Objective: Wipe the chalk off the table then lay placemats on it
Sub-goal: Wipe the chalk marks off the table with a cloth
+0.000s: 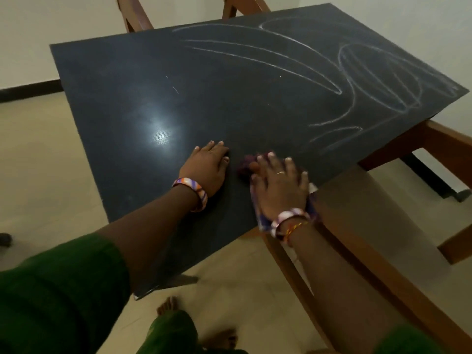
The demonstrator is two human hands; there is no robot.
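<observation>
Two hands on table: left hand flat, right hand presses one cloth (blurred).

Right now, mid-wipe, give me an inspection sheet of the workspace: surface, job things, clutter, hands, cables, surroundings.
Surface: dark table, chalk lines across the far and right part; the near-left part looks clean, with a glare spot.
Job things: cloth under the right hand, near the table's right edge; no placemats seen.
Clutter: nothing seen on the table.
Hands: left hand flat on the table, fingers straight; right hand pressing the cloth, fingers spread. Bangles on both wrists.
Cables: nothing seen.
Surroundings: wooden chairs at the right and far sides, tiled floor, pale wall, person's bare feet below.
</observation>
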